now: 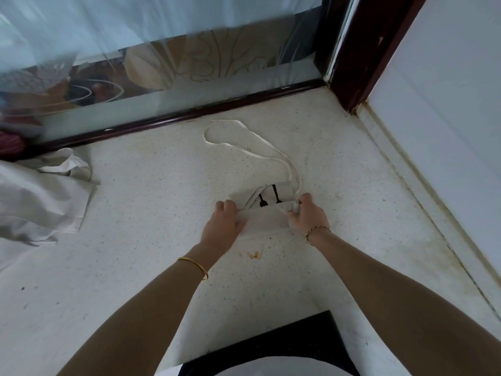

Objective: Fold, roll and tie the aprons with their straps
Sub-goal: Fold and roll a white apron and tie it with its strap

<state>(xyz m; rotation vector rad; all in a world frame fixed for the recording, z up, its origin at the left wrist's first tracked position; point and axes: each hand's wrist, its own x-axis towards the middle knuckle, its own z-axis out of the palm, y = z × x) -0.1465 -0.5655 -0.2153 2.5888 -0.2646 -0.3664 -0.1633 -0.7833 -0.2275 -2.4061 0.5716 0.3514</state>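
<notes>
On the speckled desk point(162, 226), mid-view: apron point(267, 213) folded narrow and mostly rolled. Left hand point(225, 221) and right hand point(306, 214) each curl a grip round one end of the roll. Strap point(244, 149) lies loose in a loop beyond, not yet tied. Heap of unfolded aprons point(40, 202) far left, judged left to do.

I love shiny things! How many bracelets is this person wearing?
2. A gold bangle sits on the left wrist, and a thinner twisted bracelet is on the right wrist. Both forearms show fully, so no more seem hidden there.
</notes>
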